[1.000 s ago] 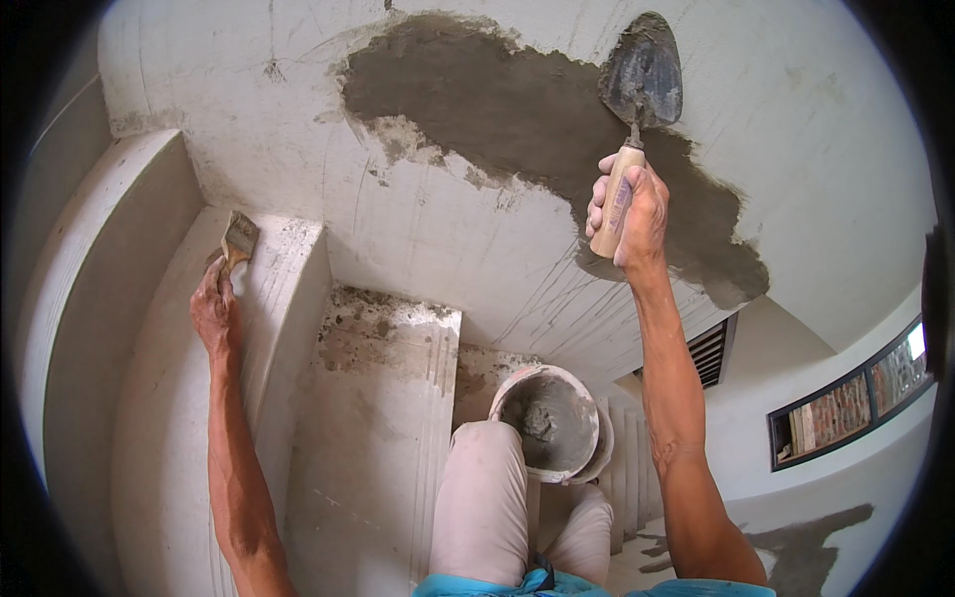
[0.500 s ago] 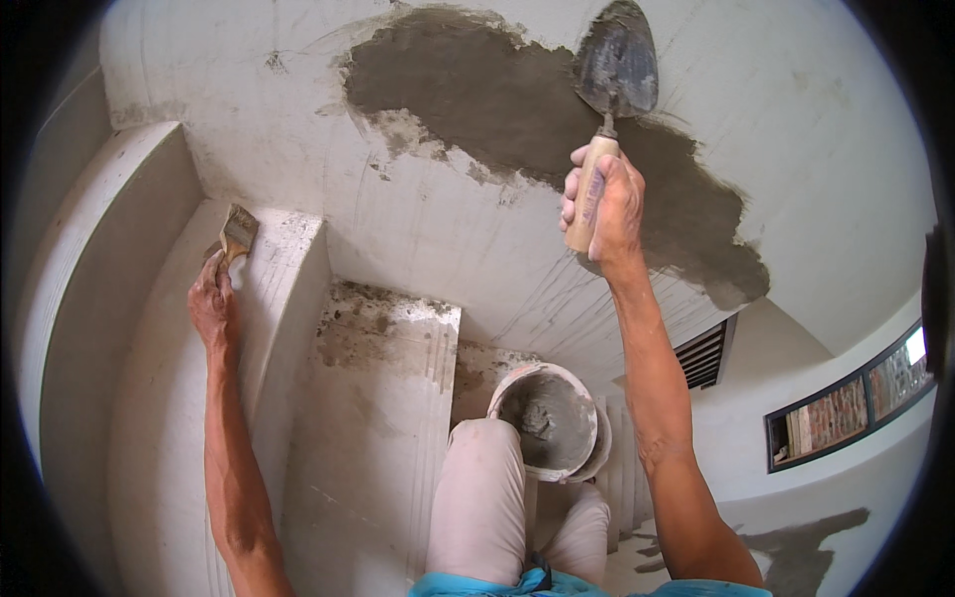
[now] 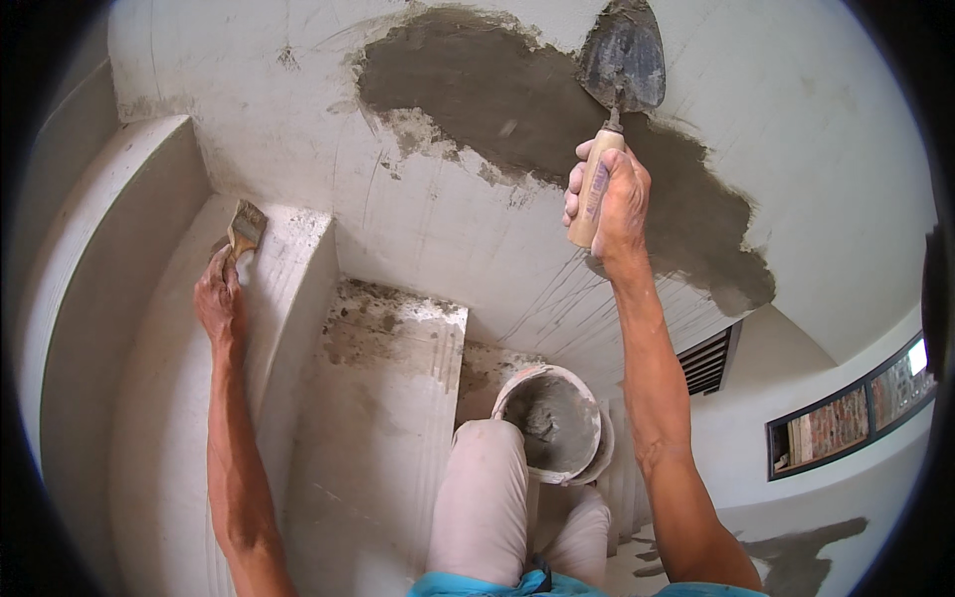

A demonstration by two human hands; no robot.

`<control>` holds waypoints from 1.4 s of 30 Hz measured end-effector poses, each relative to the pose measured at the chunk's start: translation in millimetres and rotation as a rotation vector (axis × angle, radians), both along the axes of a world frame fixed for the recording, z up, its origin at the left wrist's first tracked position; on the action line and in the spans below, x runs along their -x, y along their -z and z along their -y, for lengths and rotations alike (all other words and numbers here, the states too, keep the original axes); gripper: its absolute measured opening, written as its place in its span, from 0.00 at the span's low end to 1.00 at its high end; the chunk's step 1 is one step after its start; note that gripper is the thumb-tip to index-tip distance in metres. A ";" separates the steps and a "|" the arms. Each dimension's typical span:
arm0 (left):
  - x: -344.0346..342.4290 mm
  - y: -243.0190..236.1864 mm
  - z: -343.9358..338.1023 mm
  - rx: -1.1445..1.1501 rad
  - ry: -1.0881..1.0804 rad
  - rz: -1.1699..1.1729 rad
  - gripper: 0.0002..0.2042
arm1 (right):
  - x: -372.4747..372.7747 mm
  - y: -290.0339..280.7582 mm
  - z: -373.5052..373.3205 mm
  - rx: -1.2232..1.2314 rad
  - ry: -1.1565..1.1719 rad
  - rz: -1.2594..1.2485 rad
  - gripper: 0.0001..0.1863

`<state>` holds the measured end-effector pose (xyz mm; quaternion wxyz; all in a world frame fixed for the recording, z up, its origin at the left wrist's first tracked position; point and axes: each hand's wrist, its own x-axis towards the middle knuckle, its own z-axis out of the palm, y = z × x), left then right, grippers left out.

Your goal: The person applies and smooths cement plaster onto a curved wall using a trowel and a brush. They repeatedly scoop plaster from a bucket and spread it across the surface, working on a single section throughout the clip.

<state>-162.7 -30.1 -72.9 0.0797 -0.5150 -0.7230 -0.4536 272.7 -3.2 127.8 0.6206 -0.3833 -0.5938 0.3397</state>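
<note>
My right hand [image 3: 619,204] is wrapped round the wooden handle of a trowel [image 3: 625,62]. The grey metal blade lies against the wall at the upper edge of a dark patch of wet mortar [image 3: 477,85]. At the left, my left hand [image 3: 220,298] grips a flat paintbrush [image 3: 246,227], bristles pointing up and away from me, over a pale stair step. Beyond my knee stands a white bucket [image 3: 601,423] with grey mortar inside; its near left side is hidden by my leg.
Pale stair steps [image 3: 388,418] with dark splashes fill the left and middle. The white wall [image 3: 816,169] runs across the far side. A dark slatted vent [image 3: 708,360] and a black-framed window [image 3: 846,413] are on the right. Another grey smear [image 3: 796,557] shows at lower right.
The view has shifted slightly, so most things sit a little farther right. Both hands keep their grips, and the trowel stays at the patch's upper edge.
</note>
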 end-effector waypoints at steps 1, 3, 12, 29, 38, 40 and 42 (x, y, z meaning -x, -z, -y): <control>-0.6 0.0 -0.5 -0.010 0.008 0.011 0.13 | 1.0 -0.6 -0.7 -0.009 0.000 0.009 0.20; -0.2 1.2 -2.1 -0.029 0.025 0.032 0.14 | 7.1 -2.2 -4.0 -0.027 0.001 0.026 0.20; -0.3 1.8 -3.1 0.021 -0.014 -0.013 0.13 | 15.5 -5.1 -4.6 -0.002 -0.003 0.063 0.19; 4.5 6.0 -3.5 0.021 -0.019 0.008 0.14 | 45.1 -7.5 -11.9 0.019 -0.055 0.052 0.18; 4.4 5.8 -3.6 0.046 -0.033 0.004 0.14 | 60.6 -13.8 -16.0 0.004 -0.040 0.033 0.14; 5.5 6.3 -3.2 0.055 -0.035 0.014 0.15 | 69.4 -19.1 -16.1 0.010 -0.046 0.065 0.14; 9.6 8.1 -2.7 0.079 -0.035 0.040 0.15 | 67.7 -17.7 -21.2 -0.019 -0.039 0.134 0.18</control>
